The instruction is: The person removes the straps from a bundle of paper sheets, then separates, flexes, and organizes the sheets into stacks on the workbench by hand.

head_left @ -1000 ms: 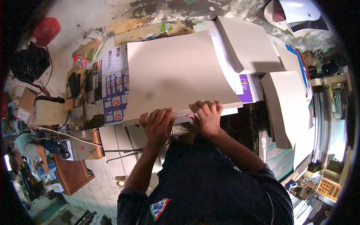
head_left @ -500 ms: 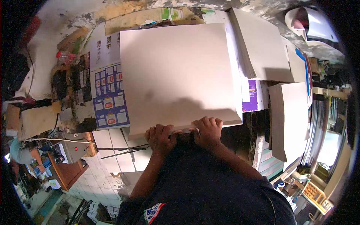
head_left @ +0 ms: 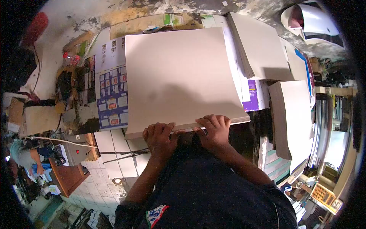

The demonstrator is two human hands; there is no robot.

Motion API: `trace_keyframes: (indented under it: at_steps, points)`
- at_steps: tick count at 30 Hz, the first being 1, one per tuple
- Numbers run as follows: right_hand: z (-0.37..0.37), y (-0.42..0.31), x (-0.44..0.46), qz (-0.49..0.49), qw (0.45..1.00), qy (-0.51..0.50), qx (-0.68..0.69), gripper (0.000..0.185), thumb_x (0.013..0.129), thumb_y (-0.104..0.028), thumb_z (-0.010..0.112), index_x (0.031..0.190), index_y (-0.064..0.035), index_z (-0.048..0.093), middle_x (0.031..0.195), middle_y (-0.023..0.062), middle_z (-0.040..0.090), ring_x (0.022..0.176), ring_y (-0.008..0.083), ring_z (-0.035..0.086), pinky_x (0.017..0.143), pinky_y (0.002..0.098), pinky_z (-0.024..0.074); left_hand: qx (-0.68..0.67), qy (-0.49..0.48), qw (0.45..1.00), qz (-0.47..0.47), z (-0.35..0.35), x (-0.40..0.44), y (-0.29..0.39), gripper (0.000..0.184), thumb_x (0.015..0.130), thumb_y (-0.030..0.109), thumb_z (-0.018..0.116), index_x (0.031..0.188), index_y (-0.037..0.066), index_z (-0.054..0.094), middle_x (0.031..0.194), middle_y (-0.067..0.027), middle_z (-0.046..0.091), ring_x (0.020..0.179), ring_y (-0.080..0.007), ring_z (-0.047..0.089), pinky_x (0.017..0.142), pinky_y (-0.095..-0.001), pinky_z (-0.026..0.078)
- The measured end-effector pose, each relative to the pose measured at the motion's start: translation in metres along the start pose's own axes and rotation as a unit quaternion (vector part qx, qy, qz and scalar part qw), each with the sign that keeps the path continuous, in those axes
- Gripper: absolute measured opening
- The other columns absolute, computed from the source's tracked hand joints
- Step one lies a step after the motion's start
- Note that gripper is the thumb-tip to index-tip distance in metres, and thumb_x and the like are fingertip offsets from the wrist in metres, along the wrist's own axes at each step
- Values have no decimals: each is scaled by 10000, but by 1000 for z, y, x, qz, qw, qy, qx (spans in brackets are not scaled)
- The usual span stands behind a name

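A stack of large pale paperboard sheets (head_left: 179, 72) lies on the table in front of me, its near edge against my body. My left hand (head_left: 159, 139) is closed over that edge, fingers on top and thumb below. To its right, my right hand (head_left: 214, 130) grips the same edge in the same way. The sheets' near border bends slightly downward between and beside the hands. Under the stack on the left shows a purple printed sheet (head_left: 112, 101), and on the right another purple print (head_left: 250, 95).
Two more board stacks stand to the right, one farther back (head_left: 263, 45) and one nearer (head_left: 291, 118). At the left lies a bottle with a red cap (head_left: 70, 58). A person (head_left: 28, 156) is at a brown desk (head_left: 68, 175) at lower left.
The near edge of the sheets looks flatter and its layers more even than before. Both hands keep their hold, shifted slightly. The whole view has moved a little.
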State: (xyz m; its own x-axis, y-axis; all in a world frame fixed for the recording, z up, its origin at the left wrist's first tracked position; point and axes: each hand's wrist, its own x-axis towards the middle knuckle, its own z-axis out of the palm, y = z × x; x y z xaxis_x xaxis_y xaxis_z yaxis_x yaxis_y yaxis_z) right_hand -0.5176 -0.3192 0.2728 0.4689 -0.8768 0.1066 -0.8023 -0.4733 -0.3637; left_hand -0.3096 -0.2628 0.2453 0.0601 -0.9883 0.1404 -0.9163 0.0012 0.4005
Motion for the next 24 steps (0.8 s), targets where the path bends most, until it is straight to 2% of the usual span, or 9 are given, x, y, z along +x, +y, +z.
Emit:
trace_keyframes:
  at_steps: [2, 5, 8, 11, 16, 18, 22, 23, 24]
  points:
    - [-27, -2, -16, 26, 1000, -3, 3, 431, 842, -335, 701, 1172, -82, 588, 1125, 122, 569, 1068, 298, 514, 950, 484, 339, 10, -3, 1000, 21, -13, -18, -4, 545, 807, 557, 677, 1093, 94, 657, 1015, -69, 605, 1051, -257, 528, 900, -442, 351]
    - [-38, 46, -45, 126, 991, 34, 13, 719, 727, -256, 797, 1325, -68, 444, 1234, 162, 524, 1142, 333, 472, 1005, 492, 346, 16, 2, 999, -44, -33, -49, -45, 966, 695, 579, 751, 1395, 27, 379, 1282, -197, 511, 1243, -351, 448, 1035, -487, 351]
    - [-26, 105, -82, 254, 965, -56, 41, 827, 686, -219, 818, 1359, -28, 376, 1217, 175, 517, 1108, 355, 500, 998, 456, 404, 0, -56, 992, -113, -31, -71, -92, 951, 674, 431, 818, 1400, 5, 377, 1319, -219, 487, 1227, -371, 466, 1025, -484, 387]
    - [-19, 111, -85, 250, 964, -40, 76, 754, 718, -95, 782, 1370, -66, 405, 1178, 175, 517, 1078, 328, 525, 930, 449, 459, -4, -71, 988, -139, -15, -78, -113, 939, 670, 276, 842, 1422, 6, 349, 1325, -222, 488, 1204, -389, 488, 1035, -472, 408]
    - [19, 141, -98, 154, 987, 39, -3, 647, 660, -17, 742, 1259, -80, 507, 1110, 166, 528, 1024, 346, 532, 876, 460, 464, 39, 0, 999, 4, 41, -95, -164, 615, 761, 98, 759, 1318, 39, 506, 1326, -184, 509, 1206, -383, 506, 1027, -472, 428]
    - [17, 144, -96, 90, 988, 123, -36, 449, 647, 35, 678, 1080, -59, 607, 1090, 150, 557, 1032, 345, 533, 865, 449, 461, 17, 25, 999, 43, 25, -89, -171, 509, 782, 101, 740, 1252, 40, 553, 1296, -177, 534, 1198, -379, 516, 1015, -475, 433]
    - [-57, 129, -57, 23, 987, 156, -21, 423, 708, -12, 736, 1114, -66, 626, 1262, 148, 559, 1183, 351, 502, 919, 392, 485, -38, 138, 984, 110, -45, -38, -144, 287, 835, 230, 717, 1066, 69, 658, 1092, -137, 651, 1099, -369, 589, 954, -469, 463]
    - [-77, 125, -40, 21, 976, 174, 127, 390, 772, -30, 739, 1138, -42, 604, 1171, 136, 609, 1119, 287, 559, 913, 369, 483, -134, 165, 975, 59, -62, -16, -137, 283, 848, 256, 714, 1042, 57, 661, 1070, -139, 657, 1080, -336, 607, 935, -435, 473]
    - [-88, 127, -30, 128, 928, 157, 312, 348, 823, -47, 732, 1139, -18, 589, 1095, 109, 641, 1041, 206, 589, 902, 339, 480, -158, 143, 977, -11, -89, -5, -132, 259, 849, 239, 721, 1017, 52, 658, 1027, -139, 657, 1042, -287, 621, 910, -389, 478]
